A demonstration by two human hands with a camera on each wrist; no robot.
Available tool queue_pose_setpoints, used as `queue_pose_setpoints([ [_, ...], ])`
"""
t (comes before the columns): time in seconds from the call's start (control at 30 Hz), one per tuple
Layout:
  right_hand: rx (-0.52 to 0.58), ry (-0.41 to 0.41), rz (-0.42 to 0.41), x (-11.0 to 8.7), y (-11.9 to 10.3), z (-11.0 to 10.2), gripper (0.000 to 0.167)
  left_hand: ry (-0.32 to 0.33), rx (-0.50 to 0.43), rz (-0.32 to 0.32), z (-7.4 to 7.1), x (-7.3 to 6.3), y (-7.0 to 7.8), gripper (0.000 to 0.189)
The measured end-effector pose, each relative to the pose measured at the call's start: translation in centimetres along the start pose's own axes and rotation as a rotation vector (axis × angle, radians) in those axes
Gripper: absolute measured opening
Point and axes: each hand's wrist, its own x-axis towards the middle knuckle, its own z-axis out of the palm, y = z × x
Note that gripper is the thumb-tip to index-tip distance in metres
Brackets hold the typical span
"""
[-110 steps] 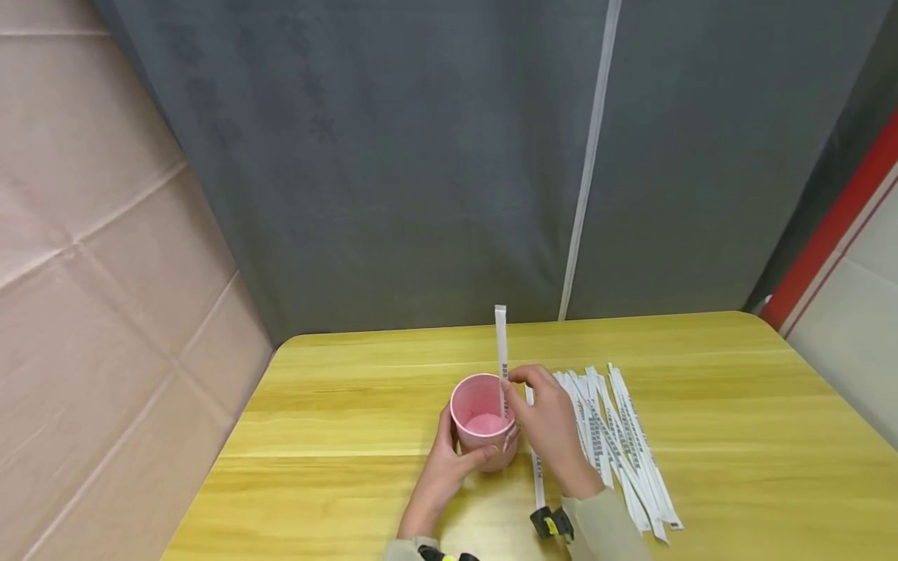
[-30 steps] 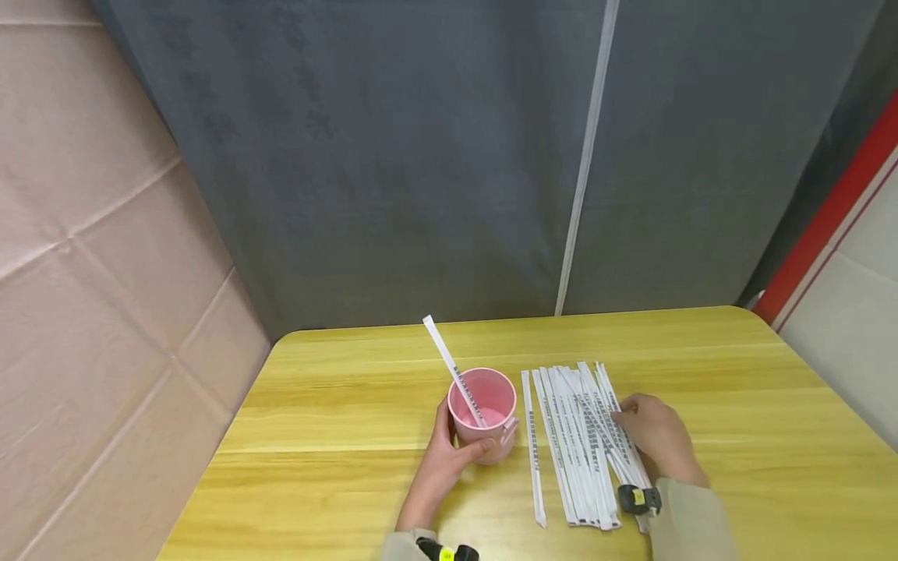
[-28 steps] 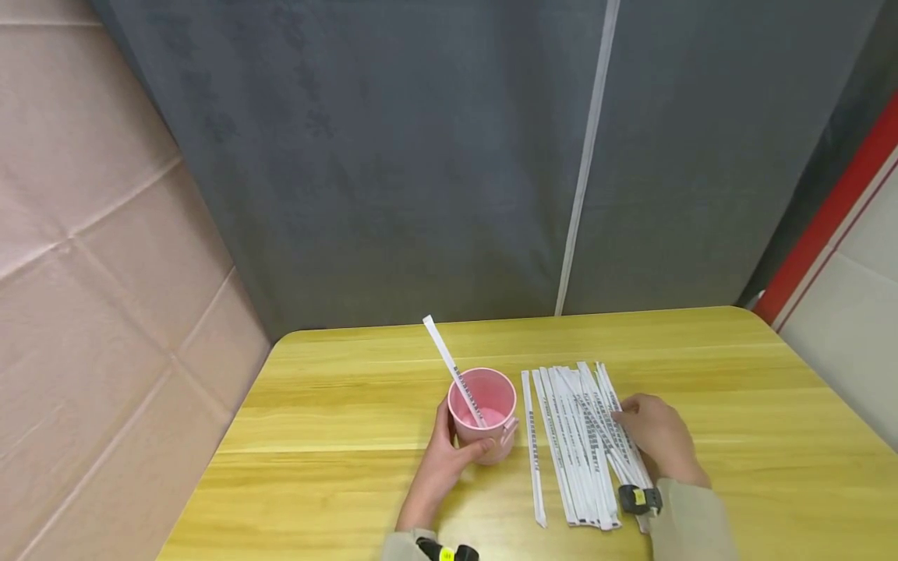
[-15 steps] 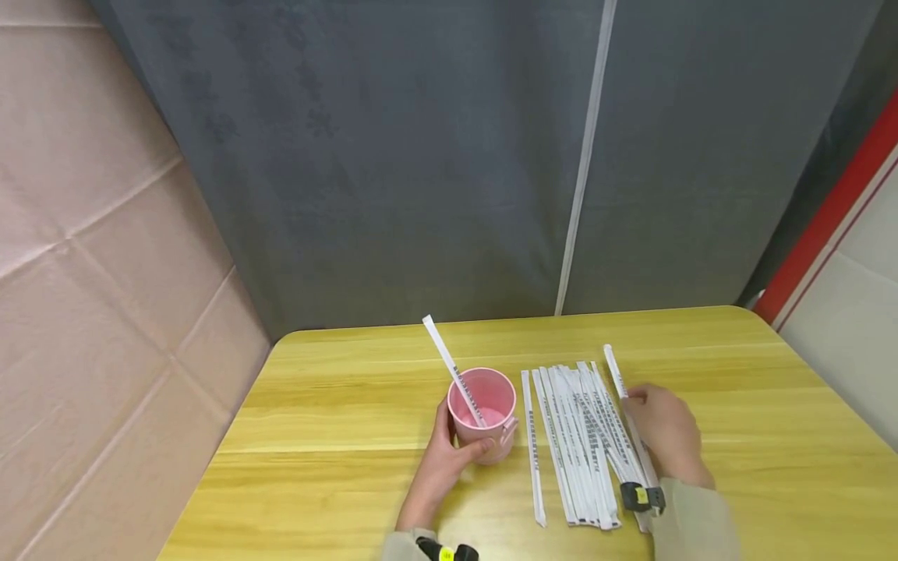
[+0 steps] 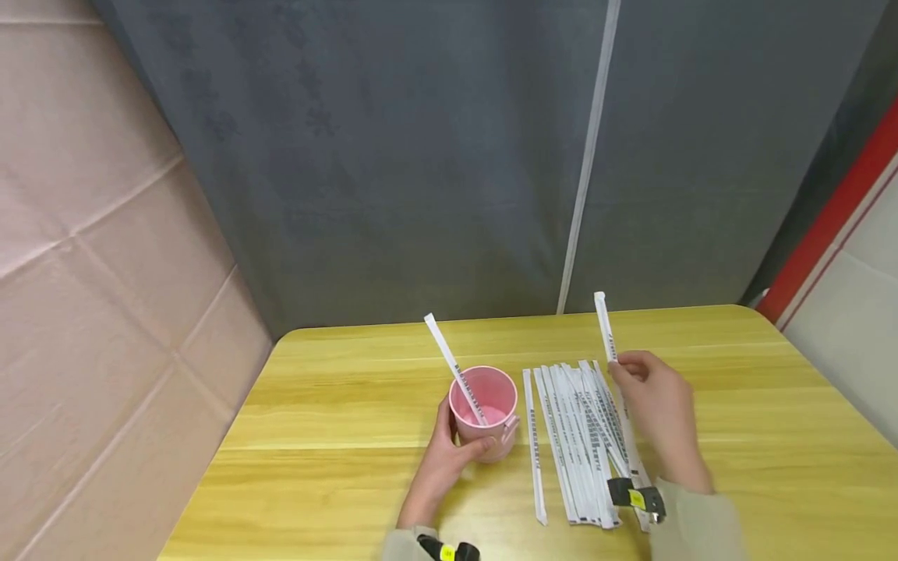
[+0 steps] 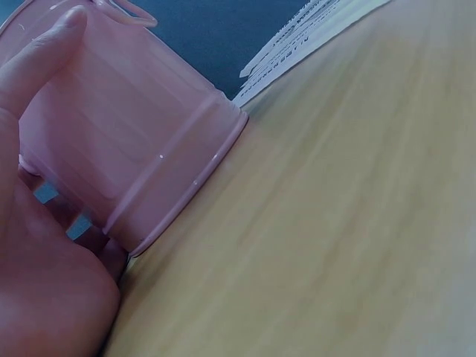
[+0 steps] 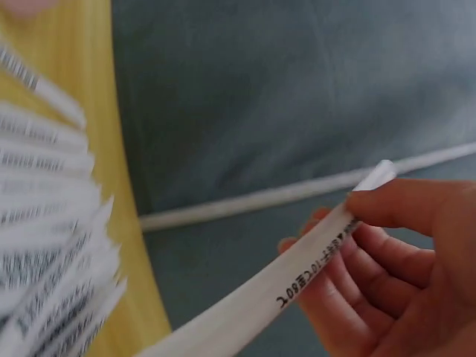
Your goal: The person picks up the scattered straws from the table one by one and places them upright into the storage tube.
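My left hand (image 5: 443,463) grips a pink cup (image 5: 493,383) at the middle of the table, thumb on its near side. In the left wrist view the cup's wall (image 6: 141,111) tilts across the picture, its base at the tabletop. One white paper-wrapped straw (image 5: 449,354) leans inside the cup against the left rim. My right hand (image 5: 662,409) pinches another wrapped straw (image 5: 606,331) between thumb and fingers, its upper end raised above the pile. Printed black characters show on that straw (image 7: 256,297) in the right wrist view.
Several wrapped straws (image 5: 575,444) lie in an overlapping pile right of the cup. A single straw (image 5: 535,460) lies between cup and pile. A grey curtain (image 5: 421,171) hangs behind the yellow wood-grain table (image 5: 337,436).
Earlier my right hand held a straw upright at the cup; that straw now leans in the cup. Since then the hand has moved to the pile's right side and lifted another straw.
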Motion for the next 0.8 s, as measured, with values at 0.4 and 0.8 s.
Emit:
queue_pose_setpoints([
  [0.4, 0.207, 0.199, -0.141, -1.7, -4.4, 1.1, 0.034, -0.001, 0.009, -0.023, 0.0, -0.9, 2.1, 0.096],
  [0.8, 0.523, 0.263, -0.334, -3.6, -8.0, 1.5, 0.027, 0.011, 0.026, 0.002, -0.1, -0.2, -0.5, 0.096],
])
